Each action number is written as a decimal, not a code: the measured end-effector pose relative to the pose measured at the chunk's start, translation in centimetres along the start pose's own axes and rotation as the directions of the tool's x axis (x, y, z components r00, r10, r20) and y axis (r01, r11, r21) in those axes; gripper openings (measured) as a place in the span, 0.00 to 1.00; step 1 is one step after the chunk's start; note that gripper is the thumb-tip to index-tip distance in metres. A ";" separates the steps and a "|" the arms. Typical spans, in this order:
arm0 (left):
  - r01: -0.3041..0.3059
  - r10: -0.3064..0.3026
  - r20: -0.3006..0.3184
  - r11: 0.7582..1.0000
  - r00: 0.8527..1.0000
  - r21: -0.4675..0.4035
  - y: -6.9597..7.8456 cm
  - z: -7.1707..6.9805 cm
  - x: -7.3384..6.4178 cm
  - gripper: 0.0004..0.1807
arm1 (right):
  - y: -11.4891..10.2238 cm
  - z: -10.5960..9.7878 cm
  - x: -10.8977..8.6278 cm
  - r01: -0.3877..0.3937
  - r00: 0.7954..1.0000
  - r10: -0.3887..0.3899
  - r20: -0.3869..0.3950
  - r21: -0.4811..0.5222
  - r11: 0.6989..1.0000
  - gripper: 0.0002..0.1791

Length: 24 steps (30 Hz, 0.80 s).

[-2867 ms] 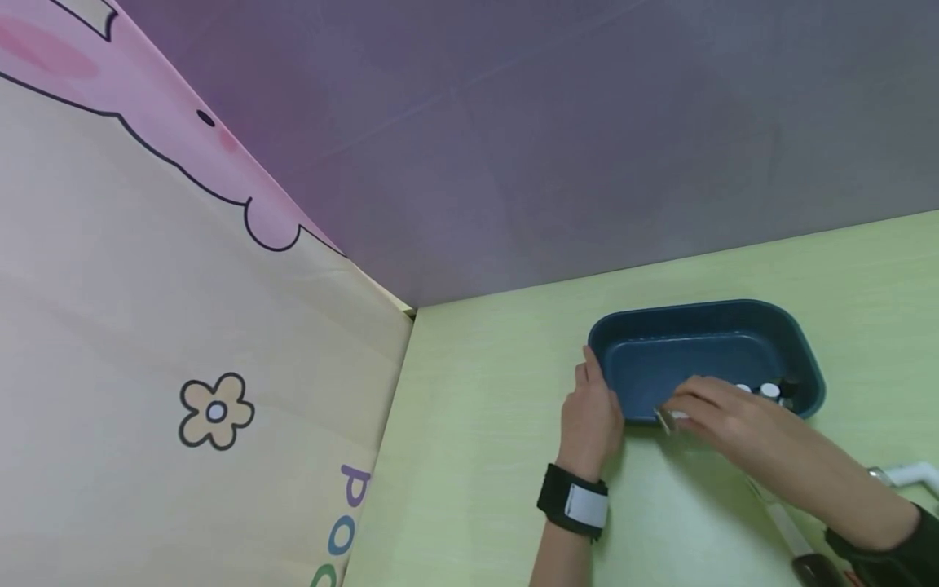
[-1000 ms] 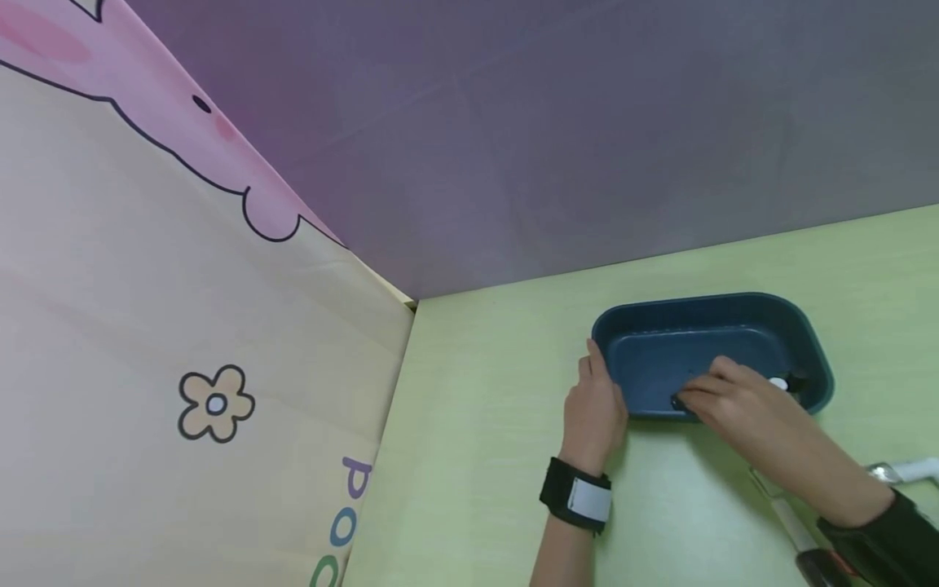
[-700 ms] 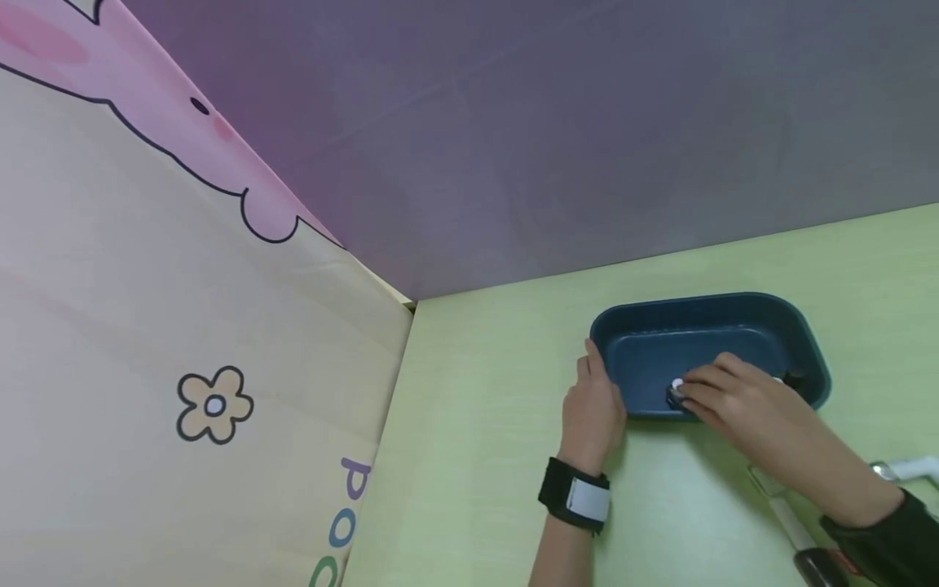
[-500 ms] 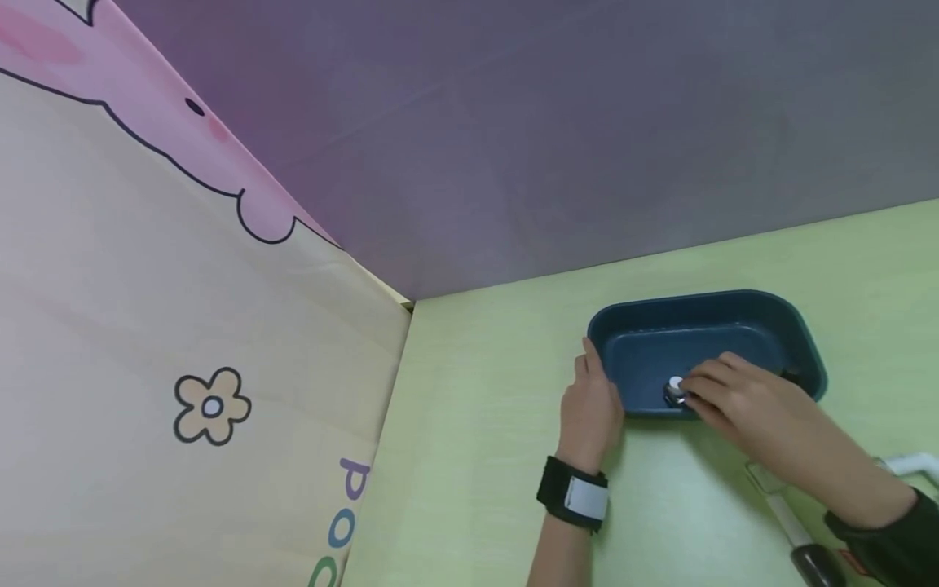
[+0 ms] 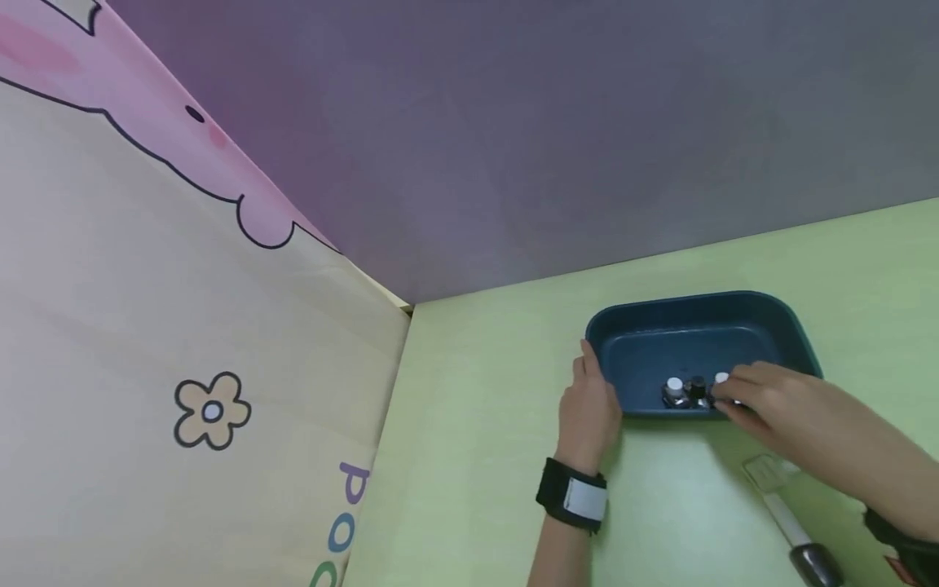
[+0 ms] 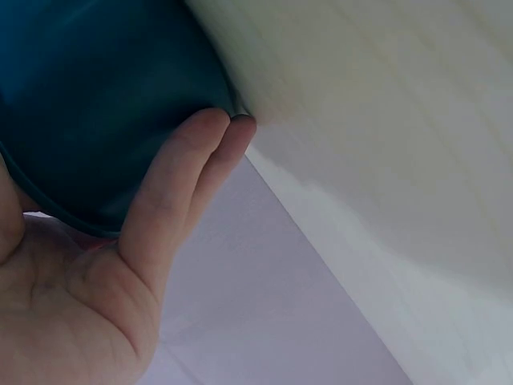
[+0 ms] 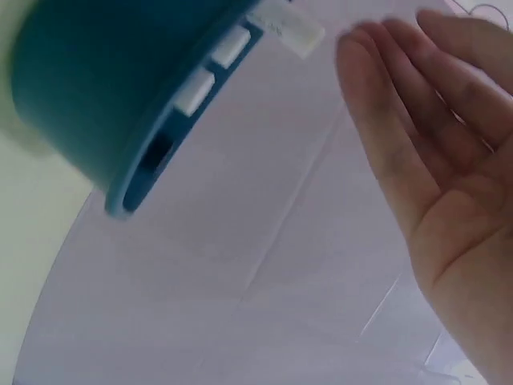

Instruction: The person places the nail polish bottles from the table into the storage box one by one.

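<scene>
A dark blue rectangular tray (image 5: 660,316) lies on the light green table. My left hand (image 5: 587,416), wearing a black wrist strap, rests at its left end; in the left wrist view straight fingers (image 6: 172,184) lie along the outer wall. Inside the front wall stand a white-capped small bottle (image 5: 674,390), a black-capped bottle (image 5: 698,388) and another white-capped bottle (image 5: 721,378). My right hand (image 5: 778,399) reaches over the tray's right part, fingertips at that last bottle. In the right wrist view its loosely bent fingers sit a little apart from a white cap (image 7: 292,28). The tray's right front corner is hidden.
A spatula-like tool (image 5: 788,518) with a pale frame head and dark handle lies right of the tray's front. A purple-grey cloth (image 5: 550,147) rises behind the table. At the left stands a pale panel (image 5: 110,310) with a flower and letters.
My right hand has moved right along the tray's front, uncovering the black-capped bottle and a second white-capped one beside the first. My left hand stays at the tray's left end.
</scene>
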<state>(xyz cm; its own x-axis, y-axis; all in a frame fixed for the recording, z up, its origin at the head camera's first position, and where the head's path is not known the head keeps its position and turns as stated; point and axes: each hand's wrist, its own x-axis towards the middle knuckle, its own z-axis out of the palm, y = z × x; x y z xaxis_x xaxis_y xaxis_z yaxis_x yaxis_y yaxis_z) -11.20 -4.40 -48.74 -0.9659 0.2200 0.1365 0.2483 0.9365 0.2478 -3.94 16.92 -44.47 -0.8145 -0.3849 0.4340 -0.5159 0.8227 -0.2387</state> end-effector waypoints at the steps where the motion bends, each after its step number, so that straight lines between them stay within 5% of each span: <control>1: 0.000 0.000 0.005 1.000 1.000 -0.001 0.0 0.1 0.0 0.35 | 0.1 -0.1 -0.4 -0.022 0.998 0.022 0.053 -0.001 1.000 0.18; 3: -0.004 0.004 0.007 1.000 1.000 0.006 0.1 0.2 -0.1 0.35 | 0.4 -0.3 -1.1 -0.041 0.991 0.041 0.125 0.000 0.999 0.05; 4: -0.008 0.008 0.004 1.000 1.000 0.011 0.1 0.3 -0.1 0.35 | 0.5 -0.3 -1.4 -0.035 0.991 0.034 0.132 0.006 0.999 0.10; 8: -0.029 0.029 -0.003 0.999 1.000 0.022 0.2 0.2 0.0 0.35 | 1.1 0.0 -2.7 0.028 0.997 -0.030 0.078 0.024 0.999 0.06; 11: -0.044 0.044 -0.007 0.999 0.999 0.024 0.3 0.1 0.2 0.35 | 1.2 0.2 -3.1 -0.004 0.985 -0.003 0.174 0.044 0.999 0.07; 17: -0.018 0.018 0.004 1.000 1.000 0.023 0.1 -0.4 0.3 0.36 | 1.2 0.5 -2.4 -0.123 0.872 0.071 0.484 0.077 0.989 0.10; 24: 0.008 -0.008 0.028 1.000 1.000 -0.008 -0.1 -0.3 0.2 0.36 | 1.5 1.6 -2.2 -0.156 0.787 0.058 0.614 0.106 0.982 0.14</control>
<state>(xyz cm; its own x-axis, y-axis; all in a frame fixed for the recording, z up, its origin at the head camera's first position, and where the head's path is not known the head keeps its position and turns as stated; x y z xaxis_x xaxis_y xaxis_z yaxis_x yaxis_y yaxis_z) -11.36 -4.53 -48.49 -0.9696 0.2200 0.1075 0.2408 0.9359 0.2570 -3.37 18.32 -47.18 -0.8340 -0.5119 -0.2061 -0.4081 0.8236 -0.3939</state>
